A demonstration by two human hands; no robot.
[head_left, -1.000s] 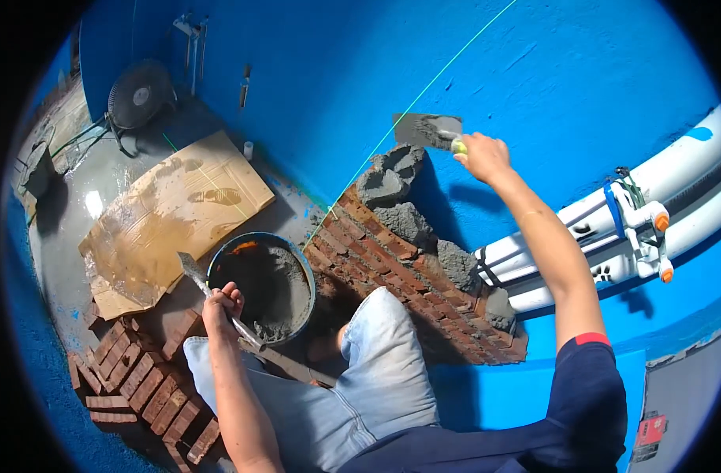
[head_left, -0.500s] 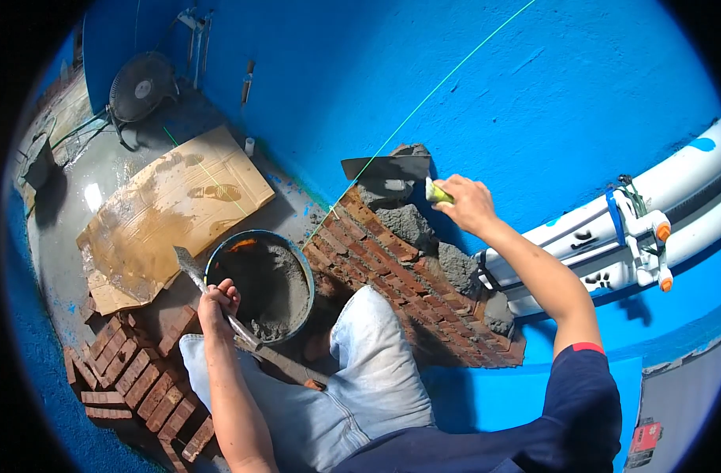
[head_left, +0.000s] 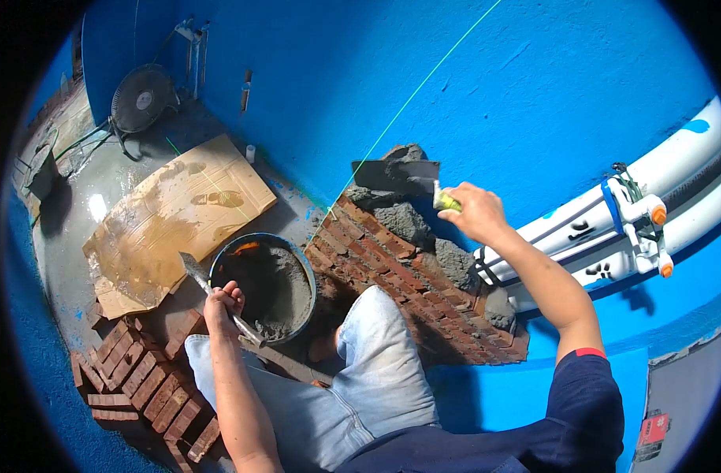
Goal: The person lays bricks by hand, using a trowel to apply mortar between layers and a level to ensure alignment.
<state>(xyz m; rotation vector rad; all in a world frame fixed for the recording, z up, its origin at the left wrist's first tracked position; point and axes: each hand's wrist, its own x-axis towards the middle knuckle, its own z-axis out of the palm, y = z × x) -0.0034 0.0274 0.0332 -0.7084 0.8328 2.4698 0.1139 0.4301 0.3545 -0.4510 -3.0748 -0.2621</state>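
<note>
My right hand [head_left: 475, 209] grips a trowel by its yellow-green handle [head_left: 447, 202]; the dark blade [head_left: 396, 175] lies against the mortar at the top end of a low brick wall [head_left: 376, 260], where lumps of grey mortar [head_left: 404, 221] run along the upper side. A green string [head_left: 416, 91] crosses near the blade. My left hand [head_left: 224, 303] holds a long metal tool [head_left: 195, 270] with a flat end, slanted at the left rim of a round bucket [head_left: 296, 262] of grey mortar [head_left: 274, 296].
Loose bricks [head_left: 152, 390] are piled at lower left. A wet cardboard sheet [head_left: 152, 244] lies beyond the bucket. A fan [head_left: 138, 98] and a grey pail [head_left: 39, 173] stand at back left. White pipes [head_left: 683, 189] run along the blue wall [head_left: 550, 94] on the right.
My right hand and the trowel have come down from higher up, the blade now turned onto the mortar, and shifted slightly right in the last half second. My left hand has barely moved.
</note>
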